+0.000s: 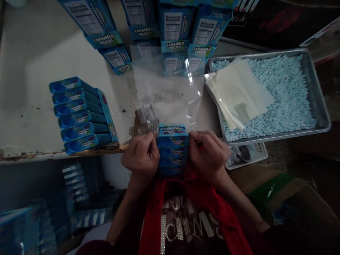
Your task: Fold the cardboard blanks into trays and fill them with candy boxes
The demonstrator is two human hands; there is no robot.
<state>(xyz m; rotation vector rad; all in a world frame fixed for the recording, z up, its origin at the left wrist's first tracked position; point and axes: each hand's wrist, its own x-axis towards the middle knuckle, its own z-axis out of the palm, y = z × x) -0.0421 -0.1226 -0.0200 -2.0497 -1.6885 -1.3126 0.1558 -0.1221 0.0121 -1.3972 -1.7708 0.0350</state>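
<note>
A stack of small blue candy boxes (173,152) marked "Caramelo Macizo" stands at the table's front edge, against my body. To its left, my left hand (142,152) is closed in a pinch at the stack's upper corner. My right hand (208,150) pinches likewise on the opposite side. Between the hands, a sheet of clear plastic film (162,90) spreads from the stack's top away over the table. Its near edges run to my fingertips, which appear to grip it; the exact hold is partly hidden.
Another row of blue boxes (77,115) lies at left on the table (23,117). Taller stacks of packed boxes (175,28) stand at the back. On the right, a metal tray (322,102) holds pale blue candies (289,92) under cream sheets (239,92). A cardboard box (265,177) sits below.
</note>
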